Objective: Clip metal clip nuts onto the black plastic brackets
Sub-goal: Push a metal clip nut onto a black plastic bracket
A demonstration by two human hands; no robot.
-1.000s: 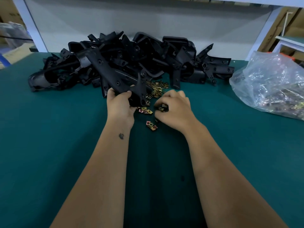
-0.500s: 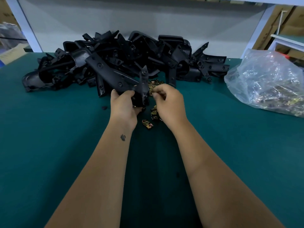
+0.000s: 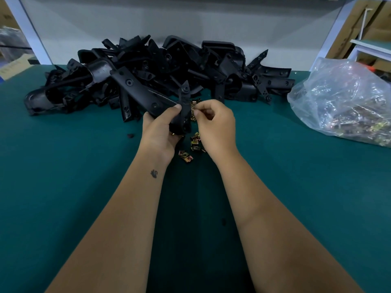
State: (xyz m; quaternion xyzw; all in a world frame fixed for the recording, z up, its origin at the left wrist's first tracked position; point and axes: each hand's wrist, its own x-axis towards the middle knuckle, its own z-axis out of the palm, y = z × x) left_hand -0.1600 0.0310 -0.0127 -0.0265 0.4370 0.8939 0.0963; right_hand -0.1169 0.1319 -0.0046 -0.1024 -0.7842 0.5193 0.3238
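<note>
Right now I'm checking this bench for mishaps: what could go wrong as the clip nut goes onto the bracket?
1. The right hand pinches a small clip nut by the fingertips; it could slip and drop among the loose clip nuts below.
2. The left hand grips the bracket low down, so pushing near its upper part might twist it.
3. The bracket pile lies close behind; a knock could shift it.

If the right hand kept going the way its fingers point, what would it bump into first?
Probably the black bracket held up by the left hand. The right hand pinches a clip nut and its fingertips point left, almost touching the bracket's edge. Depth is hard to judge from this one view.
</note>
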